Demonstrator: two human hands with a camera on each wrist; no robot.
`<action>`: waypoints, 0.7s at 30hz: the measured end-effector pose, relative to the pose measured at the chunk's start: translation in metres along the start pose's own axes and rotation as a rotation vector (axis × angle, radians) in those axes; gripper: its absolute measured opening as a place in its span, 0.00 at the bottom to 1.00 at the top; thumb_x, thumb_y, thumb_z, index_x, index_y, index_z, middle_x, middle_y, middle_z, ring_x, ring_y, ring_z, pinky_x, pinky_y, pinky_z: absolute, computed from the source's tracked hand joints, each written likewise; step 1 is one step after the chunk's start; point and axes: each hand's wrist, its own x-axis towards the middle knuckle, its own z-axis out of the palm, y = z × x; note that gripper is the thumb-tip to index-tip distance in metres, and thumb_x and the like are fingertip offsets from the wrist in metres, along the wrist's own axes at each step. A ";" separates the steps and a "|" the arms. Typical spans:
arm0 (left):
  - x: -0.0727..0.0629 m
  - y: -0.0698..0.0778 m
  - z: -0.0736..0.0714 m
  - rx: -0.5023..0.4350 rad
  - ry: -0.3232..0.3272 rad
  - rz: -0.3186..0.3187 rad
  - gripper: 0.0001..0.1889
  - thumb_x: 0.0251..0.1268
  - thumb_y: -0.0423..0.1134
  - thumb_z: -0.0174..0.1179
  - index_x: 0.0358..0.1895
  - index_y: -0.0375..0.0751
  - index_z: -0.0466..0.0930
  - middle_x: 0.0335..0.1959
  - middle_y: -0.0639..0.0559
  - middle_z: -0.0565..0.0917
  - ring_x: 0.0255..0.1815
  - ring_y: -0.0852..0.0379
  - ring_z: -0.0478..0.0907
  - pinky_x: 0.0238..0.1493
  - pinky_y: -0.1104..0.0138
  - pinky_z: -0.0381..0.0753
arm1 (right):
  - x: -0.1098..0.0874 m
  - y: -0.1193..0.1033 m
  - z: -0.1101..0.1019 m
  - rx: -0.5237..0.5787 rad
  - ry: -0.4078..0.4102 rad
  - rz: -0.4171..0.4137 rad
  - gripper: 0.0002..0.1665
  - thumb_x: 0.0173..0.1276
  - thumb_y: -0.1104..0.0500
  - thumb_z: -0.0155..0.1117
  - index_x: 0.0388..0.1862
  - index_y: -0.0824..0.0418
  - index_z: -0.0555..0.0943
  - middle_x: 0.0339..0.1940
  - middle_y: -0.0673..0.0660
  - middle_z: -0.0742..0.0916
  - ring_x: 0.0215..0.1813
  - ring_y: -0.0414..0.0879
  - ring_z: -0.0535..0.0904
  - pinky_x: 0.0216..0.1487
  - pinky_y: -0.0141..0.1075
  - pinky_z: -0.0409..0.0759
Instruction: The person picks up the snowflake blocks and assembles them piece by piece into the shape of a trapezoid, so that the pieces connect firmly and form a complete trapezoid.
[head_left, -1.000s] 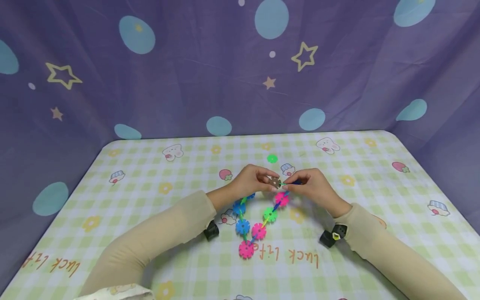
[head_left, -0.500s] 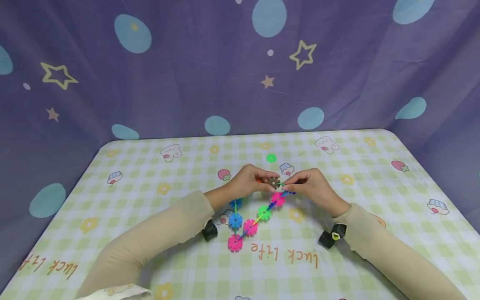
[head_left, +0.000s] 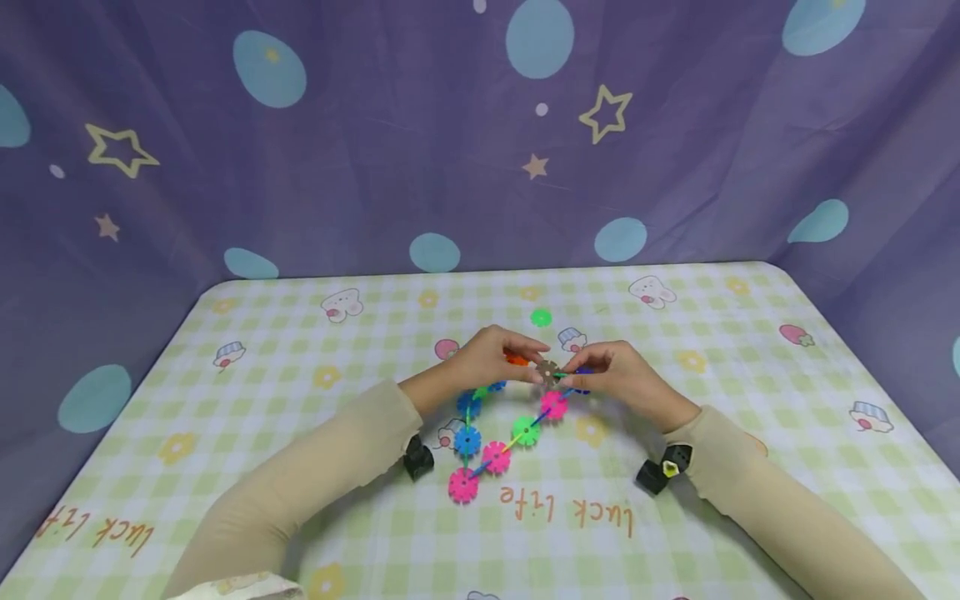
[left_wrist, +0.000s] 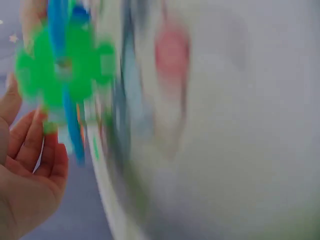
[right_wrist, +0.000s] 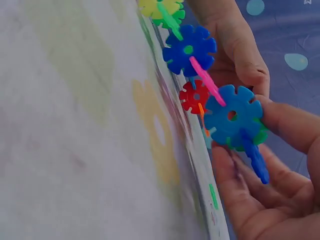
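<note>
In the head view a looped chain of notched snowflake discs lies between the hands, with pink (head_left: pixel 496 457), green (head_left: pixel 526 431) and blue (head_left: pixel 467 440) pieces joined edge to edge. My left hand (head_left: pixel 487 358) holds the chain near a brown disc (head_left: pixel 548 372); an orange disc (head_left: pixel 517 360) shows beneath its fingers. From the other side my right hand (head_left: pixel 626 379) pinches the chain beside the brown disc, near a dark blue disc (head_left: pixel 583 381). In the right wrist view its thumb and fingers (right_wrist: pixel 232 195) close around a blue disc (right_wrist: pixel 232 117). A blurred green disc (left_wrist: pixel 75 75) partly covers the left wrist view.
One loose green disc (head_left: pixel 541 317) lies on the table beyond the hands. A checked cloth (head_left: pixel 720 467) covers the table. Behind it hangs a purple curtain (head_left: pixel 337 167). Each forearm carries a small black camera, such as the left camera (head_left: pixel 417 458).
The chain's near end has swung to the left and slightly away from the body. More of the orange disc shows under my left hand. Both hands stay nearly in place.
</note>
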 end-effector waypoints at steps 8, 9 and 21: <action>0.020 -0.014 -0.031 0.064 0.019 -0.047 0.21 0.58 0.39 0.66 0.55 0.38 0.79 0.47 0.48 0.85 0.51 0.53 0.77 0.54 0.63 0.76 | 0.003 0.011 -0.004 0.120 -0.155 0.028 0.22 0.64 0.61 0.64 0.55 0.72 0.75 0.51 0.63 0.84 0.48 0.43 0.82 0.45 0.34 0.80; 0.024 -0.017 -0.032 0.071 0.010 -0.062 0.21 0.58 0.39 0.66 0.56 0.38 0.79 0.48 0.48 0.84 0.52 0.52 0.77 0.54 0.63 0.76 | 0.002 0.011 -0.004 0.116 -0.158 0.027 0.22 0.64 0.61 0.64 0.54 0.72 0.75 0.50 0.63 0.84 0.48 0.43 0.82 0.45 0.34 0.80; 0.073 -0.026 -0.029 0.266 0.008 -0.052 0.22 0.58 0.35 0.66 0.58 0.39 0.78 0.56 0.48 0.80 0.50 0.52 0.78 0.52 0.66 0.77 | 0.002 0.009 -0.002 0.082 -0.099 0.019 0.19 0.66 0.61 0.61 0.52 0.72 0.76 0.40 0.61 0.86 0.40 0.44 0.83 0.41 0.37 0.81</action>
